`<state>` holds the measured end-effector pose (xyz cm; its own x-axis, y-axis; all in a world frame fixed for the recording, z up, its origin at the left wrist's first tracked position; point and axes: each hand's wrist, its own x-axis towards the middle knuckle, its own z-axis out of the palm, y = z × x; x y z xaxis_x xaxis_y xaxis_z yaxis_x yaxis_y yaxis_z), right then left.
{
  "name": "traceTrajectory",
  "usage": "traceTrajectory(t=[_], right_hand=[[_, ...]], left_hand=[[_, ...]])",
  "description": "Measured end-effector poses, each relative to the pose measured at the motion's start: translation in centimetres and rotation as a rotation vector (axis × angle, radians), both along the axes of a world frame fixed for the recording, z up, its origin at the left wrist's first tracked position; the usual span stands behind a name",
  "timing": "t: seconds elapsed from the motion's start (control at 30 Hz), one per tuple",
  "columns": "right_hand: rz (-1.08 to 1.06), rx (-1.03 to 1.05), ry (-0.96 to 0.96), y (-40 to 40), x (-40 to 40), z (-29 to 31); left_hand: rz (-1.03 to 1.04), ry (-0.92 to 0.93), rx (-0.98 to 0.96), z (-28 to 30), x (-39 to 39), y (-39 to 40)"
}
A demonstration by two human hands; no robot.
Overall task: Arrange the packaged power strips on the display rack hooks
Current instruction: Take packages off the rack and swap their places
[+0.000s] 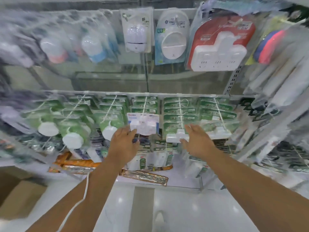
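The display rack (150,93) carries rows of green-carded power strip packs (180,113) on hooks. In the middle row hangs a white and blue pack (143,122). My left hand (124,141) reaches up to that pack's lower left corner, fingers touching its edge. My right hand (196,139) is spread open just in front of a white T-shaped power strip pack (175,136) on the neighbouring hook, and holds nothing. The picture is blurred by motion.
Above hang night lights (136,37) and a red-carded socket adapter (219,46). Orange and silver packages (145,175) lie on the low shelf beneath. A cardboard box (18,196) stands on the floor at the left. A white cable (80,201) runs along my left forearm.
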<state>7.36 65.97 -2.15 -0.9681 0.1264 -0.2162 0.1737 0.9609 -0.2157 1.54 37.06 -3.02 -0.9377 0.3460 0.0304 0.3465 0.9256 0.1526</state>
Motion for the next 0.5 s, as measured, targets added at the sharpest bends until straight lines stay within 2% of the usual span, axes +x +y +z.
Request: traceTrajectory(t=[0.27,0.5], right_hand=[[0.052,-0.060,0.027,-8.4,-2.3,0.5],[-0.131,-0.175,0.065,-13.1,-7.4,-0.4]], left_hand=[[0.111,-0.032,0.044,0.3,-1.0,-8.2],[0.099,-0.091,0.080,-1.6,-7.2,-14.6]])
